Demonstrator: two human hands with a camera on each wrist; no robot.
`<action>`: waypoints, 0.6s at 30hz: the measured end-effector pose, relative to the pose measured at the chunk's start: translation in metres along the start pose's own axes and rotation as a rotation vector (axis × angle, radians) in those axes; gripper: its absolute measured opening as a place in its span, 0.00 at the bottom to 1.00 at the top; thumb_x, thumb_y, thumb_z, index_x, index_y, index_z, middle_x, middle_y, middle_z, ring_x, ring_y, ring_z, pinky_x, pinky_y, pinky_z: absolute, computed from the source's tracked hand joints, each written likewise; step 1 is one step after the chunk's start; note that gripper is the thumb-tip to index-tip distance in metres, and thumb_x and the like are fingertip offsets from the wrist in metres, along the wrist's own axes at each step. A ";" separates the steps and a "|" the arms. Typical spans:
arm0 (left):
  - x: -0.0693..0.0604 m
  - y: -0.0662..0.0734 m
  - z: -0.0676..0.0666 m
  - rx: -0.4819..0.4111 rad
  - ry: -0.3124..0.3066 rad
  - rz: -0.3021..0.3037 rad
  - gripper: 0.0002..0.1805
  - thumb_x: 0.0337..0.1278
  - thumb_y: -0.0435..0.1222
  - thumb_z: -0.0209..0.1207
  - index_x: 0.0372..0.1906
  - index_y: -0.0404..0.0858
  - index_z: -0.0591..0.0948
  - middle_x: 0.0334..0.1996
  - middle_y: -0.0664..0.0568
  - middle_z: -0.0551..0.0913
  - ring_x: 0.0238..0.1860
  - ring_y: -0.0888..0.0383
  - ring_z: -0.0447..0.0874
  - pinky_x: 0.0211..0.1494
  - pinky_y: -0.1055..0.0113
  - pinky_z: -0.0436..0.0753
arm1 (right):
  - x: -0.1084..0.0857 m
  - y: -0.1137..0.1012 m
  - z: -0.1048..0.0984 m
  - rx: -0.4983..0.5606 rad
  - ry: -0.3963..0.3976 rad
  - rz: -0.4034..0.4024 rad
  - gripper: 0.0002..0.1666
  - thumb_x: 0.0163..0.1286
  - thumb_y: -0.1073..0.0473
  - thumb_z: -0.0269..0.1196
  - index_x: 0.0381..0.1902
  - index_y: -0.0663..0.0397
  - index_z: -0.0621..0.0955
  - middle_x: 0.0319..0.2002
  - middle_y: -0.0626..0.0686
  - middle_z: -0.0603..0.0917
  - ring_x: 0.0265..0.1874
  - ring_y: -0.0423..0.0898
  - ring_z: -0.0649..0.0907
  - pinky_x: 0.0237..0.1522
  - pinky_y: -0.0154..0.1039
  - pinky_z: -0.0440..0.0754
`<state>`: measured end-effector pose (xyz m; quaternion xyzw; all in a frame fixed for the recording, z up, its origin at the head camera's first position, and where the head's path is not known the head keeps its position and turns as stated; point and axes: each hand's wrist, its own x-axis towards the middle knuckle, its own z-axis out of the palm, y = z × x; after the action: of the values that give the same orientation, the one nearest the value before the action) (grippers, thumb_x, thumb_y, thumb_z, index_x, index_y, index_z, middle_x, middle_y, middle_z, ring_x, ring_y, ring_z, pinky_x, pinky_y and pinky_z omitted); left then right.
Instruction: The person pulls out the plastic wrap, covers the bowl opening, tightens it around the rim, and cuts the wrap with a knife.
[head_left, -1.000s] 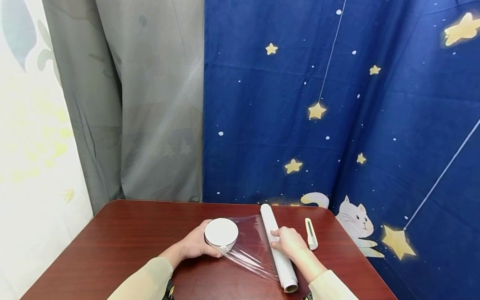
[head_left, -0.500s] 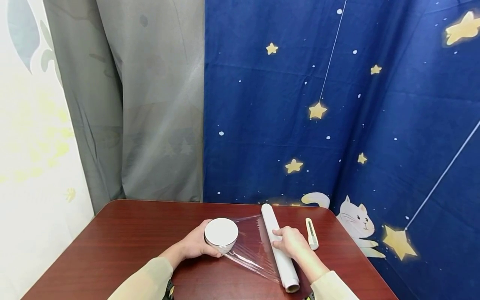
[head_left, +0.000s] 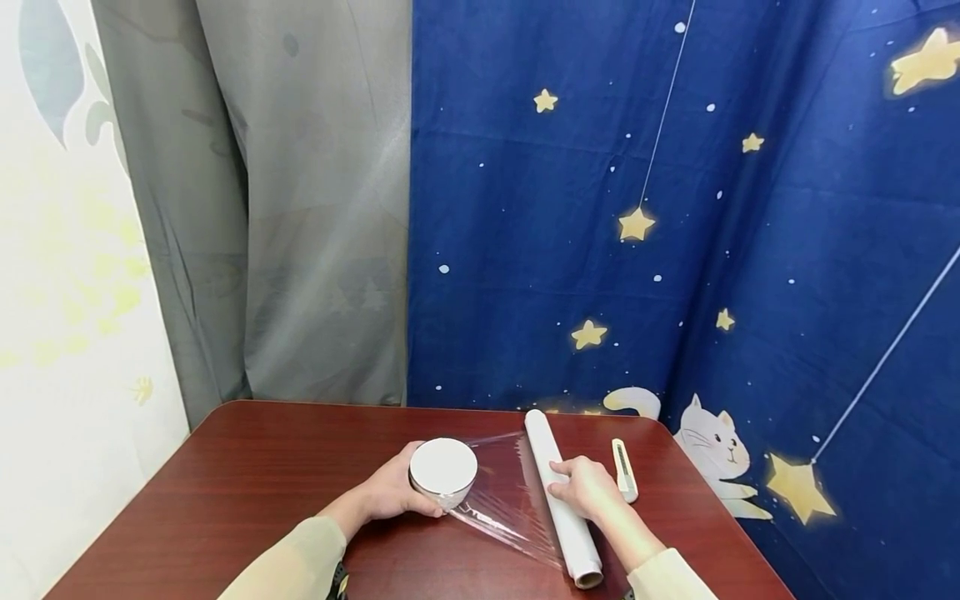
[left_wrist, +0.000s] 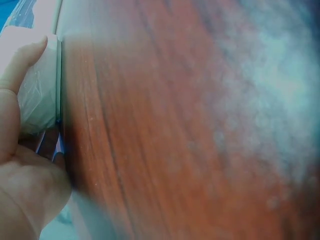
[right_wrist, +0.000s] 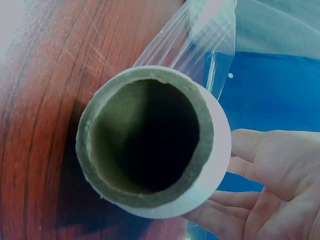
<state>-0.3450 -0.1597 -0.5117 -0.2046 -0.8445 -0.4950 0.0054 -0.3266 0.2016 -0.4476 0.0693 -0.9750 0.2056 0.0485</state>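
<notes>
My left hand (head_left: pixel 395 485) grips a white round container (head_left: pixel 443 467) by its left side, thumb in front and fingers behind. Clear plastic film clings to the container's side, also seen on the container (left_wrist: pixel 42 90) in the left wrist view. From there the stretched film (head_left: pixel 498 492) runs right to a long white roll of cling film (head_left: pixel 558 500), which lies slanted on the table. My right hand (head_left: pixel 588 487) holds the roll near its middle, fingers and thumb over its right side. In the right wrist view the hollow cardboard core of the roll (right_wrist: pixel 220 125) faces the camera.
A cream utility knife (head_left: pixel 624 471) lies on the table to the right of the roll, close to my right hand. The dark red wooden table (head_left: pixel 285 467) has its far edge against grey and blue starred curtains (head_left: pixel 540 250).
The roll and my right hand have shifted very slightly to the right, with the film still stretched to the container. My left hand and the container stay in place.
</notes>
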 end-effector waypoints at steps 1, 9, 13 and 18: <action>0.000 0.000 0.000 0.000 -0.002 0.002 0.61 0.30 0.37 0.89 0.75 0.32 0.68 0.66 0.44 0.84 0.63 0.51 0.81 0.70 0.60 0.76 | -0.001 0.001 0.000 -0.002 0.003 0.004 0.26 0.67 0.55 0.78 0.62 0.51 0.90 0.60 0.66 0.90 0.55 0.62 0.90 0.53 0.57 0.88; -0.001 0.001 0.000 0.014 0.008 0.002 0.61 0.30 0.38 0.90 0.75 0.33 0.68 0.66 0.44 0.84 0.63 0.51 0.81 0.71 0.57 0.76 | -0.005 0.004 0.002 -0.036 0.075 -0.001 0.30 0.62 0.52 0.81 0.61 0.56 0.91 0.57 0.66 0.91 0.53 0.63 0.91 0.52 0.58 0.88; -0.002 0.001 -0.001 0.012 0.004 0.005 0.61 0.30 0.38 0.89 0.75 0.32 0.68 0.66 0.44 0.84 0.63 0.51 0.81 0.70 0.58 0.76 | -0.004 0.004 0.005 -0.042 0.085 0.014 0.31 0.62 0.53 0.82 0.61 0.57 0.90 0.57 0.66 0.91 0.53 0.63 0.91 0.52 0.58 0.88; -0.001 0.000 -0.001 -0.005 -0.004 0.010 0.61 0.31 0.37 0.89 0.76 0.32 0.68 0.66 0.44 0.83 0.63 0.51 0.81 0.70 0.59 0.76 | -0.004 0.004 0.004 -0.050 0.083 0.031 0.30 0.62 0.53 0.82 0.61 0.57 0.90 0.57 0.66 0.91 0.53 0.63 0.91 0.52 0.58 0.88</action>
<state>-0.3439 -0.1612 -0.5111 -0.2099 -0.8422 -0.4966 0.0054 -0.3240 0.2037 -0.4534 0.0445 -0.9779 0.1847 0.0876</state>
